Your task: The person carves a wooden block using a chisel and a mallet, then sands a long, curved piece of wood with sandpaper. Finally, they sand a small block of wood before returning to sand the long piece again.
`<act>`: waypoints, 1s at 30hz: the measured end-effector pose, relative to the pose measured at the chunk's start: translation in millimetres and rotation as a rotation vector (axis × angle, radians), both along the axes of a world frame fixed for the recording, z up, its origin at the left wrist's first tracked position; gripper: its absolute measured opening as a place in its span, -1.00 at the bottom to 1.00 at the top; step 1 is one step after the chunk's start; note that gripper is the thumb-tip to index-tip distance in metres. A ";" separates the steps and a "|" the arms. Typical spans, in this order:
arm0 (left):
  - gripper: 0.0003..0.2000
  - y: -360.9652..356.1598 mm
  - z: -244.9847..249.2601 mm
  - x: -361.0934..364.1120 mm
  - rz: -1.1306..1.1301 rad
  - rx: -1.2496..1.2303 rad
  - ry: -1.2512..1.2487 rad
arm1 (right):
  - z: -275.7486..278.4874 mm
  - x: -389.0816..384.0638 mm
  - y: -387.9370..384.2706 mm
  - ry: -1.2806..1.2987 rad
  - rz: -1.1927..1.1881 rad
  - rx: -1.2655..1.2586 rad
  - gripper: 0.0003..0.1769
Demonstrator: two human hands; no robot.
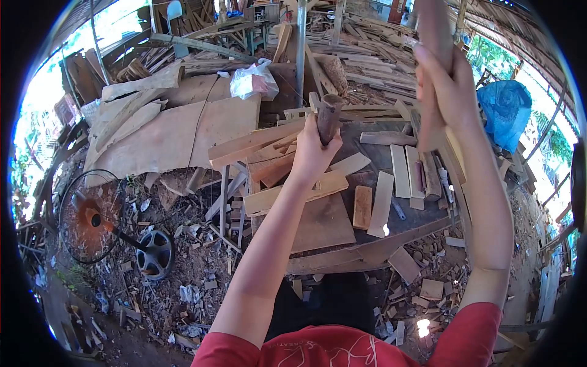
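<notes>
My left hand [315, 151] is closed around a short round piece of wood [330, 113], which points upward over the workbench [324, 226]. The wood's top end is broad and roughly circular. My right hand [451, 88] is raised at the upper right, its fingers wrapped round a long wooden piece [435, 30]. That piece is slightly smeared by motion and stretches above and below the fist. Below my hands, planks [299, 191], a small wooden block [362, 207] and a pale flat strip [381, 205] lie on the bench.
A fan [92, 217] with a round base stands at the left. Large boards [165, 137] lie behind it, with a plastic bag [254, 81] near them. A metal post [301, 55] rises behind the bench. Wood scraps [403, 264] litter the ground, and a blue bag [504, 113] hangs right.
</notes>
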State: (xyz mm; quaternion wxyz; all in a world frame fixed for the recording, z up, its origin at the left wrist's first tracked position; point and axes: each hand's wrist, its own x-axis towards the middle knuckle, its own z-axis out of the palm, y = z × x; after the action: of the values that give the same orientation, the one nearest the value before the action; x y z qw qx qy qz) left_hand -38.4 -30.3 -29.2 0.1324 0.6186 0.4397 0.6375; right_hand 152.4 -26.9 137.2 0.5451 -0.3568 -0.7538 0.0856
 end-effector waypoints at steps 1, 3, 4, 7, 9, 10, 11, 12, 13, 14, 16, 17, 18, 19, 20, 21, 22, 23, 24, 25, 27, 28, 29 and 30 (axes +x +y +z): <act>-0.73 -0.4 -0.4 0.3 0.002 0.010 -0.006 | -8.6 -0.8 -4.0 0.044 0.039 -0.112 -0.29; -0.73 -2.4 -1.5 2.1 0.014 0.043 -0.017 | -26.6 -4.4 -11.1 -0.346 0.110 -0.236 -0.26; -0.74 -2.6 -1.0 2.5 0.027 0.084 -0.026 | -31.5 -5.2 -11.4 -0.785 0.147 -0.238 -0.25; -0.74 0.3 -3.7 -3.3 0.042 -0.002 -0.034 | -12.4 2.9 -13.7 -0.772 0.062 -0.264 -0.21; -0.74 1.9 -5.6 -2.7 0.035 0.022 -0.042 | 0.0 7.3 -21.2 -0.630 -0.013 -0.199 -0.19; -0.74 1.8 -6.6 -2.2 0.032 0.042 -0.056 | 0.8 7.8 -18.1 -0.629 -0.013 -0.199 -0.19; -0.74 2.3 -7.0 -2.1 0.032 0.041 -0.054 | 2.2 8.6 -10.9 -0.322 -0.001 -0.153 -0.17; -0.74 1.9 -6.3 -1.7 0.034 0.021 -0.056 | -1.1 7.1 -6.9 -0.170 0.022 -0.145 -0.15; -0.74 1.4 -6.0 -1.4 0.035 0.000 -0.058 | -4.2 5.6 -2.8 -0.015 0.053 -0.126 -0.13; -0.74 0.9 -6.4 -1.3 0.032 -0.001 -0.055 | -7.5 4.0 1.4 0.133 0.087 -0.097 -0.11; -0.78 -0.3 -7.7 -0.9 0.003 0.004 -0.102 | -17.9 -0.1 -6.6 -0.329 0.035 -0.154 -0.17; -0.78 -1.1 -7.8 -1.2 0.004 0.005 -0.105 | -19.5 -1.3 -15.5 -0.640 0.045 -0.171 -0.21; -0.78 -3.1 -7.7 -1.6 0.011 0.019 -0.097 | -12.6 -1.3 -16.4 -0.641 0.046 -0.172 -0.21; -0.78 -4.9 -7.5 -1.4 0.015 0.032 -0.087 | -5.2 -1.6 -13.1 -0.789 0.073 -0.279 -0.23; -0.78 -6.9 -7.9 -0.5 0.011 0.028 -0.086 | -0.8 -1.3 -9.0 -0.936 0.100 -0.390 -0.25; -0.78 -8.4 -7.0 -0.1 0.013 -0.003 -0.099 | -2.0 4.1 -2.8 -0.858 0.071 -0.373 -0.23; -0.78 -8.1 -4.9 -0.1 0.016 -0.027 -0.113 | -7.0 8.9 -1.6 -0.857 0.066 -0.370 -0.23; -0.78 -6.5 -6.6 -0.8 0.017 -0.021 -0.117 | -12.5 11.3 -3.1 -0.674 0.043 -0.318 -0.25; -0.75 -3.7 -11.1 -2.2 0.028 0.023 -0.077 | -17.9 12.7 -2.0 -0.492 0.025 -0.264 -0.26; -0.72 -3.7 -10.8 -3.4 0.040 0.064 -0.038 | -28.0 18.6 6.8 -0.439 -0.015 -0.324 -0.24; -0.71 -7.1 -6.8 -3.4 0.036 0.043 -0.042 | -48.0 29.2 7.6 -0.486 -0.056 -0.341 -0.24; -0.71 -8.7 -5.1 -2.0 0.027 0.022 -0.042 | -58.6 32.4 5.0 -0.527 -0.102 -0.358 -0.24; -0.71 -7.9 -6.2 -0.6 0.024 0.022 -0.045 | -68.3 32.5 4.8 -0.627 -0.180 -0.486 -0.26; -0.73 -6.5 -7.3 0.4 0.016 0.046 -0.083 | -79.9 31.6 6.0 -0.726 -0.257 -0.611 -0.28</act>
State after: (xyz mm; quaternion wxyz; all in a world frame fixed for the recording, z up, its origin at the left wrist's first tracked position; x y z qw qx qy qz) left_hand -38.0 -36.8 -36.5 0.1315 0.5908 0.4241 0.6737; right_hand 184.0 -20.9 57.3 0.1236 -0.5975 -0.7853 0.1050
